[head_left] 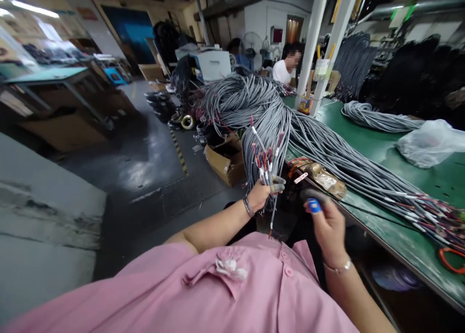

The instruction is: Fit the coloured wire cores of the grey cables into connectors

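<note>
My left hand, with grey and yellow coverings on its fingers, is closed around several grey cables. White sleeves and bare red, blue and dark wire ends stick up above it. One cable end hangs below the hand, its copper-coloured wires pointing down. To the right, apart from the cables, my right hand is slightly blurred. Its fingers are curled with the thumb against them; a blue wrap covers the thumb tip. Whatever it may hold is hidden. A thick pile of grey cables drapes over the table edge beyond.
Long grey cables run along the green table on my right. A taped brown packet, plastic bag and orange-handled tool lie there. A cardboard box stands on the floor. Another person sits beyond white posts.
</note>
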A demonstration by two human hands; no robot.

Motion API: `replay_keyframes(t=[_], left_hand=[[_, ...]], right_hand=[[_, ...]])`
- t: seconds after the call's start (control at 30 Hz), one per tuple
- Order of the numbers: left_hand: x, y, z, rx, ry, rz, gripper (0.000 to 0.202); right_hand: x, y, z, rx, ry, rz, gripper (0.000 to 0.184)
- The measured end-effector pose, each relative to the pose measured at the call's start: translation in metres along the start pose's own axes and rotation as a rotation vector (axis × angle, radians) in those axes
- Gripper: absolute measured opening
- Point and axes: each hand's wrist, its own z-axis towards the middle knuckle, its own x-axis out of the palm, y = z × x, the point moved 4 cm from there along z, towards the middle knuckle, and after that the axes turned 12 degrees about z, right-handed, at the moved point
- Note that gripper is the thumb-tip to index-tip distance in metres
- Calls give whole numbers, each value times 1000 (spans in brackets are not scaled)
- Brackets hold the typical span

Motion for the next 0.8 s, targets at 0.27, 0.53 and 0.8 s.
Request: replay_keyframes(t=[0.27, 0.53, 0.8], left_hand=[[5, 16, -8, 228, 59, 170, 37], [-6, 12, -11, 297, 202, 268, 43], [-33, 19, -13, 156, 135, 20, 30]], right_hand=[[59, -6, 45, -92, 84, -223, 23], [63, -19, 40, 19, 64, 9, 13], [41, -35, 23, 224, -44, 478, 15]])
